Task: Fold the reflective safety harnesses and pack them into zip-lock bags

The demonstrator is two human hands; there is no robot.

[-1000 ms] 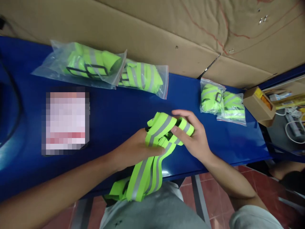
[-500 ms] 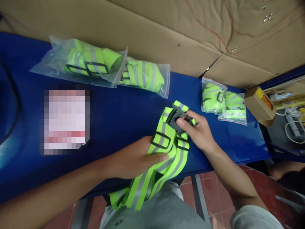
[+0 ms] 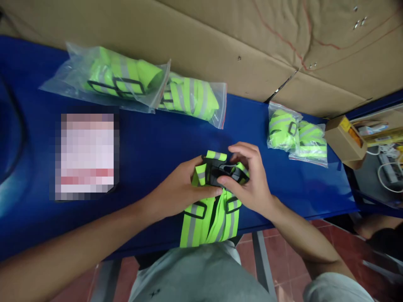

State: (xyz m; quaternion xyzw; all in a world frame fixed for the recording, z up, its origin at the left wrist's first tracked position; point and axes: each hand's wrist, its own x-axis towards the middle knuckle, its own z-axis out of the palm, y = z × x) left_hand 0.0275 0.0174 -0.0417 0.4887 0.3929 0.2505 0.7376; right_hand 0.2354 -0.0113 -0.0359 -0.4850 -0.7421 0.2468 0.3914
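Left hand shifted to buckle; fingertips hidden, probably behind

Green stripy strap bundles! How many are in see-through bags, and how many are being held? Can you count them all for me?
Bagged bundles: 4
Held bundle, in the left hand and right hand: 1
Total: 5
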